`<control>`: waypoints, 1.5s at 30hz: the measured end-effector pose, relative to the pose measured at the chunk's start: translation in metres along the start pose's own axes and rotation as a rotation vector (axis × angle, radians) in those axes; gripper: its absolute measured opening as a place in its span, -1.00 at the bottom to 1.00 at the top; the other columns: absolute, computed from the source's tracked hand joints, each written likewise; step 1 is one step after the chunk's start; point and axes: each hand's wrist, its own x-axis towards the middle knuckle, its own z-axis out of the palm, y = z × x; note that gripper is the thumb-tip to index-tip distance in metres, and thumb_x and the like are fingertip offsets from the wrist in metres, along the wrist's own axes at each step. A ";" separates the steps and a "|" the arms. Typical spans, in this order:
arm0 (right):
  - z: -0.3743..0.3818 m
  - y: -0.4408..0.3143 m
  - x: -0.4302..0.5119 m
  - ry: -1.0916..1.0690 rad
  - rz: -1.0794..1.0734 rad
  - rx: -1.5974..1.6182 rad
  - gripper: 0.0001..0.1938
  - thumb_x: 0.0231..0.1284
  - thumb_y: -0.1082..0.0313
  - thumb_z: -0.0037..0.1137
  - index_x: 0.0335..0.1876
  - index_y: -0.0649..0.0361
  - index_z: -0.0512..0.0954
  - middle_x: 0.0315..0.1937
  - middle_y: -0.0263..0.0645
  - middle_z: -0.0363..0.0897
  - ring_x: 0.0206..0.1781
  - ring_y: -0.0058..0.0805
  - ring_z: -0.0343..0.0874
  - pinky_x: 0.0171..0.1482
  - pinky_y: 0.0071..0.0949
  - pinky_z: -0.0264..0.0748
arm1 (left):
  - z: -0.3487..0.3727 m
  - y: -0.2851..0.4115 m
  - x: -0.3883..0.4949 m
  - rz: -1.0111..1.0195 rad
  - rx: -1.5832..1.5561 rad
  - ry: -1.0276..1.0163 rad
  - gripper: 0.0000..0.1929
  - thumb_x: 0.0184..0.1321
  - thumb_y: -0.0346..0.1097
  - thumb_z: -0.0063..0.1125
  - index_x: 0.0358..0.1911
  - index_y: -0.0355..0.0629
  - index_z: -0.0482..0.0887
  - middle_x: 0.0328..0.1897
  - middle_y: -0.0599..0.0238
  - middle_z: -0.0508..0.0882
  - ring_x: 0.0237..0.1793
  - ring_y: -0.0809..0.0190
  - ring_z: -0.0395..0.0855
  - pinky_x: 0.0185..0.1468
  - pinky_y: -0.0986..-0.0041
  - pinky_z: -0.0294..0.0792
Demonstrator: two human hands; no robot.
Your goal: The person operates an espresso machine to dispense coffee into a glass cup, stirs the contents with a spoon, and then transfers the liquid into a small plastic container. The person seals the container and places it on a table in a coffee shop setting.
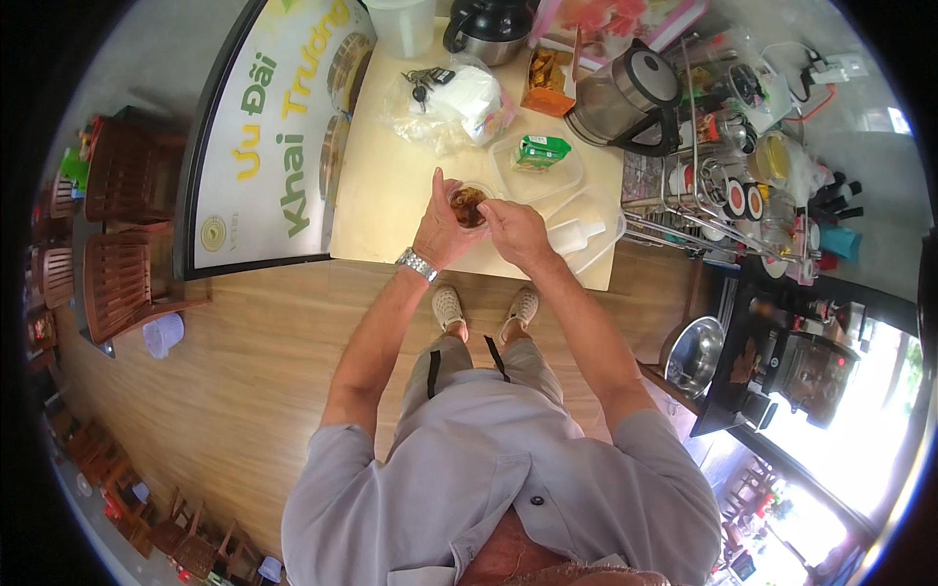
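Over the cream tabletop, my left hand (442,227) is wrapped around a clear plastic cup (469,206) of brown drink that looks iced. On the cup's right side, my right hand (513,228) has thumb and finger pinched at the rim; whether it grips the rim or something small there is not clear. Just beyond the cup, a green carton (542,151) sits in a clear plastic container (506,176). Near the right table edge lies a white plastic scoop or small bottle (577,236) on a clear lid.
Keys (429,80) lie on a white plastic-wrapped bundle (473,102). Behind stand a glass kettle (623,95), an orange snack box (546,102), a black and steel jug (489,33) and a translucent tub (404,29). A signboard (271,139) borders the left side, a wire rack (670,212) the right.
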 end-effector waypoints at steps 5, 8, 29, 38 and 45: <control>-0.003 0.000 0.000 0.056 -0.032 0.043 -0.76 0.51 0.19 0.05 -0.02 0.13 0.67 -0.20 -0.03 0.72 -0.13 0.02 0.69 -0.08 -0.14 0.58 | 0.001 0.001 0.001 0.033 0.022 0.013 0.51 -0.13 -0.12 0.75 0.54 -0.42 -0.48 0.37 -0.23 0.46 0.32 -0.19 0.55 0.40 0.17 0.46; -0.004 0.000 0.002 0.012 -0.005 0.015 -0.77 0.51 0.21 0.07 -0.02 0.17 0.68 -0.22 -0.01 0.71 -0.15 0.00 0.69 -0.10 -0.19 0.58 | 0.003 0.001 -0.001 0.016 -0.044 0.049 0.53 -0.12 -0.11 0.75 0.54 -0.40 -0.54 0.37 -0.20 0.47 0.31 -0.14 0.58 0.38 0.19 0.48; 0.002 -0.003 0.000 0.072 -0.047 0.044 -0.75 0.51 0.14 0.06 -0.05 0.12 0.68 -0.24 0.00 0.72 -0.13 0.06 0.69 -0.11 -0.09 0.57 | -0.012 0.013 -0.006 -0.057 0.165 0.000 0.20 -0.14 -0.07 0.72 0.53 -0.39 0.14 0.37 -0.17 0.49 0.34 -0.16 0.50 0.42 0.14 0.40; -0.001 -0.005 -0.004 0.046 -0.055 -0.023 -0.76 0.51 0.17 0.05 -0.05 0.13 0.67 -0.24 0.01 0.71 -0.16 0.09 0.68 -0.13 -0.06 0.57 | -0.014 0.013 -0.007 -0.029 0.176 0.007 0.11 -0.16 -0.04 0.72 0.45 -0.42 0.30 0.26 -0.18 0.56 0.29 -0.18 0.52 0.39 0.10 0.38; -0.005 -0.003 -0.006 0.104 -0.033 0.000 -0.77 0.51 0.26 0.09 0.00 0.22 0.68 -0.18 0.05 0.73 -0.12 0.07 0.71 -0.08 -0.19 0.60 | -0.013 0.017 -0.008 0.032 0.194 0.041 0.08 -0.22 -0.06 0.74 0.41 -0.35 0.35 0.16 -0.06 0.61 0.21 -0.13 0.52 0.36 0.08 0.37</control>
